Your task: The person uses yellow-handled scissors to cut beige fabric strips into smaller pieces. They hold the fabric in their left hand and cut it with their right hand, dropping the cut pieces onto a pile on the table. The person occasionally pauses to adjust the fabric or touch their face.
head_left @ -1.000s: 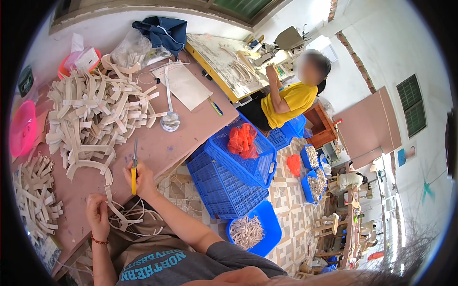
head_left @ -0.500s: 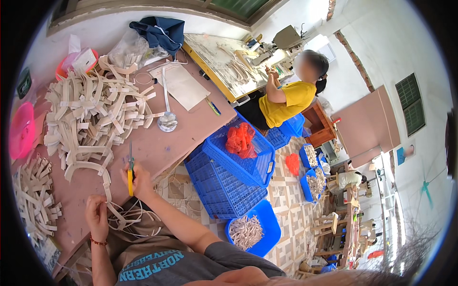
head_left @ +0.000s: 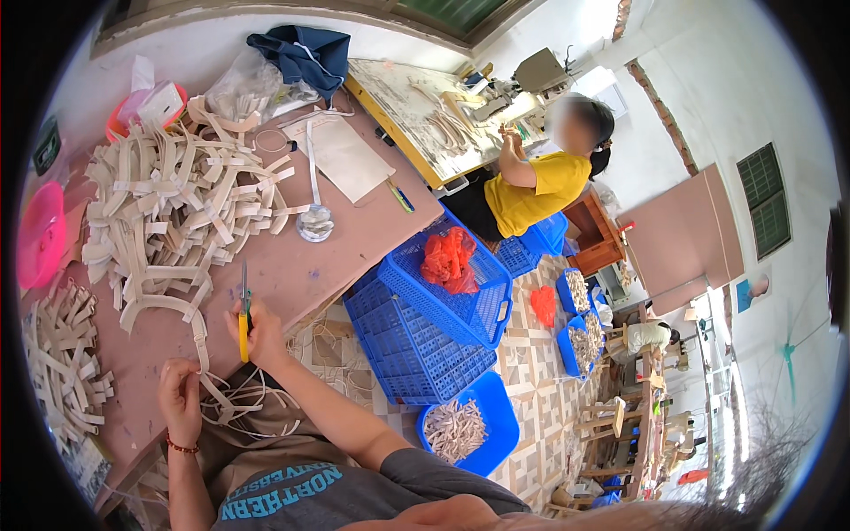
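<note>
Scissors (head_left: 243, 305) tilted upright since; yellow-handled; beige strap (head_left: 202, 341) curved.

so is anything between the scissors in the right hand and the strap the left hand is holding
Nothing visible. The right hand holds the yellow-handled scissors just right of the beige strap, which runs up from the left hand; only bare table lies between.

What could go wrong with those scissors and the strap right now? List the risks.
1. The right hand holds the yellow-handled scissors close to the left hand, which pinches the beige strap; a slip might nick a finger.
2. Loose strap ends trail over the lap and may snag the blades.
3. The strap pile sits close by, so the scissors could catch another piece.
</note>
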`<state>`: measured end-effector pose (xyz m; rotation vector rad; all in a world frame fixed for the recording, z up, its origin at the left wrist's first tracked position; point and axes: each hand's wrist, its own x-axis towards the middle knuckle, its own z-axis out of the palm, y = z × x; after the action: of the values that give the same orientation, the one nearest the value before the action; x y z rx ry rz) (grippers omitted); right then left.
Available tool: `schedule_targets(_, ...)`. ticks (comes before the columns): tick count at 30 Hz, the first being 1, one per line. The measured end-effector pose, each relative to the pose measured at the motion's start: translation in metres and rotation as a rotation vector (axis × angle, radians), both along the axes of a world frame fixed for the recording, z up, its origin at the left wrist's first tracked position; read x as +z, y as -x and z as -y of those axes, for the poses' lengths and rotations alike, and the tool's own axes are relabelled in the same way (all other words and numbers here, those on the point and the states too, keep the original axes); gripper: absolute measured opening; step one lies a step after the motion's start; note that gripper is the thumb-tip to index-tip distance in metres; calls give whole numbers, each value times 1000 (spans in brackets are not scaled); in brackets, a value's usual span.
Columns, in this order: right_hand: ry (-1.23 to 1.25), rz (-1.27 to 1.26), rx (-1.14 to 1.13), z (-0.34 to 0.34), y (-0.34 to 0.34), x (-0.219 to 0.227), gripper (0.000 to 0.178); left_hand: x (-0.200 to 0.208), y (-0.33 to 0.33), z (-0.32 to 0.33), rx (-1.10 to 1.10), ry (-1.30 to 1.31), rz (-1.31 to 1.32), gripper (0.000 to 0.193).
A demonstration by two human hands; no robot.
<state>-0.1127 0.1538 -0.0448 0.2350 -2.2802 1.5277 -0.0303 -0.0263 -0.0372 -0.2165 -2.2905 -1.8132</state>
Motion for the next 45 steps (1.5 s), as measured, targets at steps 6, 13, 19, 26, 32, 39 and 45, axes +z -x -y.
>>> schedule_targets(6,-19,9,5,0,0,1,18,4,-1,-5,71,-58,12,12)
schedule_targets(13,-28,-1,9,0,-2,-1,18,-2,-1,-3,75,-44,-21,12)
schedule_targets(19,-21,41,8,-4,1,-1,17,3,0,-8,25,-59,-48,12)
schedule_targets(26,-37,73,38,-2,-2,-5,16,-13,-8,13,267,-639,206,12)
schedule_targets(32,589,709,566,-33,-95,39,17,20,-19,19,43,-755,105,10)
schedule_targets(39,275,564,418,-7,-111,75,27,31,-42,21,-203,-584,17,8)
schedule_targets(45,253,712,511,14,-102,87,25,45,-46,14,-255,-420,52,11)
